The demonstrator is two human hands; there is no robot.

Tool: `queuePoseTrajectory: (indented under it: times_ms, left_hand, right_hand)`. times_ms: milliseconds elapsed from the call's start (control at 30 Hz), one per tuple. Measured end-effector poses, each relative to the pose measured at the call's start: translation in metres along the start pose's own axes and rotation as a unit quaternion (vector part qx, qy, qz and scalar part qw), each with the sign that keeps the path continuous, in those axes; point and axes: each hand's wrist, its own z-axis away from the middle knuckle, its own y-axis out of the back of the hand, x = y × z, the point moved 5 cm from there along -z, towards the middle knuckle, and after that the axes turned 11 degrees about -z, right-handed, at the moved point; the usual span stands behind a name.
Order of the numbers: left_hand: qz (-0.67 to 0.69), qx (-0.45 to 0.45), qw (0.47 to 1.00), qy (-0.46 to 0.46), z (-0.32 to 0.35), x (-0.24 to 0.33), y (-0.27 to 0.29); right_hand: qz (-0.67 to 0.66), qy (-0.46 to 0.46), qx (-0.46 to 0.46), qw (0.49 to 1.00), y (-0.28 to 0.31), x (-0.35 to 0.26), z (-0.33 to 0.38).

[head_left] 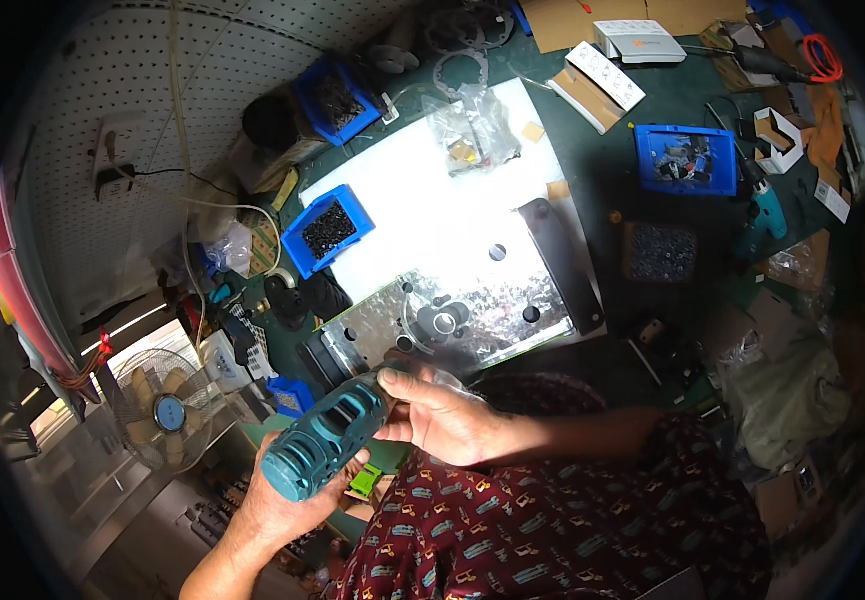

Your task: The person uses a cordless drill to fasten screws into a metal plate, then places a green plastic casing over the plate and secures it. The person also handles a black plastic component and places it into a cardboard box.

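Observation:
A teal power drill [318, 450] with dark vent slots is held between my two hands, in front of my body. My left hand [288, 508] wraps round it from below at its rear end, fingers partly hidden by the casing. At the front end, my right hand [448, 415] grips it with the thumb along the top. The drill's tip is hidden or too blurred to make out. Just beyond lies a shiny metal plate [488, 310] with several round holes and a dark bar [563, 270] at its right end. A pale ring [444, 323] sits on the plate.
Under the plate is a white board [383, 250]. On it stand a blue bin of small black parts [329, 230] and a clear plastic bag [478, 135]. Rightward are a blue bin [688, 185], a tray of small parts [661, 252] and another teal drill [765, 218]. A fan [161, 410] stands left.

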Motion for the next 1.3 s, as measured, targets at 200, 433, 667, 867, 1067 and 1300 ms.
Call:
queuePoseTrajectory:
  times_ms: [200,433,667,867,1067,1300]
  left_hand:
    - [-0.022,0.030,0.999,-0.026,0.001,0.001,-0.004]
    - [-0.072,0.030,0.996,-0.036,0.001,0.012,-0.005]
    - [-0.067,0.049,0.996,-0.035,0.003,0.006,-0.013]
    - [-0.022,0.050,0.996,-0.070,0.004,0.014,-0.013]
    - [0.032,0.080,0.992,-0.087,0.011,-0.002,-0.026]
    - [0.085,0.071,0.992,-0.063,0.009,-0.008,-0.030]
  right_hand:
    - [0.007,0.010,0.010,1.000,-0.002,-0.004,0.004]
    - [0.009,0.001,0.015,1.000,0.000,-0.009,0.009]
    - [0.022,-0.004,-0.018,1.000,-0.001,-0.010,0.010]
    - [0.204,-0.095,0.059,0.973,-0.017,-0.037,0.058]
    - [0.666,0.602,0.024,0.439,-0.091,-0.168,0.123]
    - [0.654,0.328,0.068,0.678,-0.044,-0.200,0.070]
